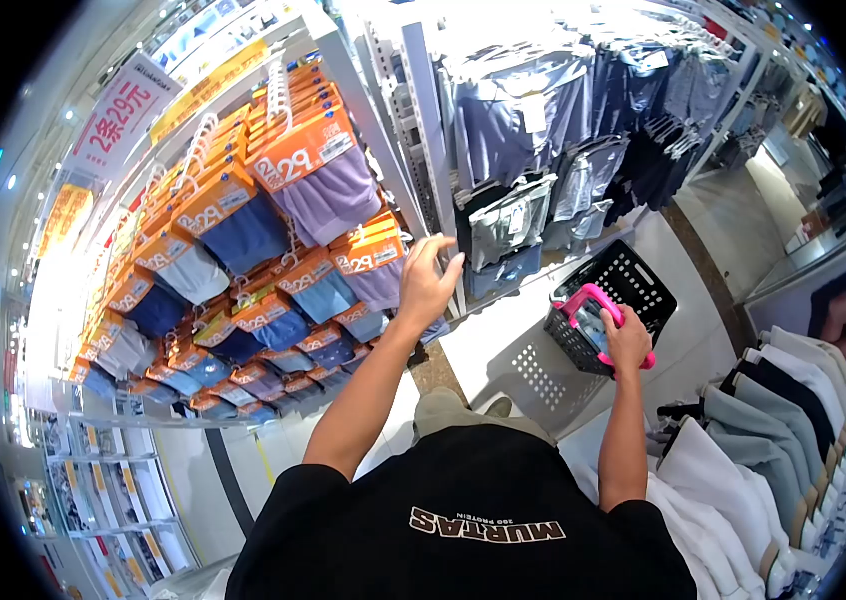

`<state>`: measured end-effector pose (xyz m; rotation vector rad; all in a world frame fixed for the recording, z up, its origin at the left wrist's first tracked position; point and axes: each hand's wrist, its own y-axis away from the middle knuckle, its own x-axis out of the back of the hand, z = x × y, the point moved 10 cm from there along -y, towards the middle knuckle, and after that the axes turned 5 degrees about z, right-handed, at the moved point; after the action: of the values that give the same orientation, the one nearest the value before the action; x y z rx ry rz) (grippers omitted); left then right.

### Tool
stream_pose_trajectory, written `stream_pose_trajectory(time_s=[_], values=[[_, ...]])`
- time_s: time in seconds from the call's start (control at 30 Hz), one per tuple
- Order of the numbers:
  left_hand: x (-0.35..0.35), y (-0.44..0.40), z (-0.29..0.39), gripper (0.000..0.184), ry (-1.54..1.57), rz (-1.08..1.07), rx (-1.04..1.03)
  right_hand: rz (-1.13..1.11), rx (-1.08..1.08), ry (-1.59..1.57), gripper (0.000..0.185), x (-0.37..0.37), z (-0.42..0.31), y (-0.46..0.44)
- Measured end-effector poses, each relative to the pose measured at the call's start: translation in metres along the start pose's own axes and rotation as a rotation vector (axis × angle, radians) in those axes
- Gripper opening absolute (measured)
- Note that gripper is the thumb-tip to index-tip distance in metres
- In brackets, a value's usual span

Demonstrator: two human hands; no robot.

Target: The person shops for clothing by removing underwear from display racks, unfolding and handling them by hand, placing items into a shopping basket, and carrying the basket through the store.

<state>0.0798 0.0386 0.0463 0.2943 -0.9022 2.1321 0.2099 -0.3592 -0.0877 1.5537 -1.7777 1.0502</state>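
My right hand is wrapped round the pink handle of a black shopping basket. The basket hangs over the pale floor, and a dark packaged item shows inside it. My left hand is raised with fingers apart and nothing in it. It is nearest to the rack of folded underwear on orange hanging cards; a lilac pair hangs just left of it. Whether the fingers touch the rack cannot be seen.
More underwear packs hang in rows on the left, below a price sign. Grey shorts hang on a rack ahead. White and grey garments hang at the right. A shelf unit stands lower left.
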Motion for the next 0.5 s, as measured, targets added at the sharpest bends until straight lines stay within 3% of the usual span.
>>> stream_pose_trajectory(time_s=[0.13,0.33,0.43,0.5], values=[[-0.004,-0.067,0.071,0.034,-0.048,0.083,-0.235,0.047,0.050,0.094,0.038,0.005,0.003,-0.002],[-0.023,-0.187,0.108,0.053,-0.266,0.180,-0.406,0.056,0.087,0.133,0.037,0.013,0.002,-0.021],[-0.050,-0.233,0.098,0.054,-0.541,0.156,-0.398,0.061,0.096,0.157,0.040,0.014,0.008,-0.030],[-0.067,-0.260,0.072,0.055,-0.566,-0.005,-0.234,0.058,0.101,0.174,0.041,0.012,0.011,-0.036]])
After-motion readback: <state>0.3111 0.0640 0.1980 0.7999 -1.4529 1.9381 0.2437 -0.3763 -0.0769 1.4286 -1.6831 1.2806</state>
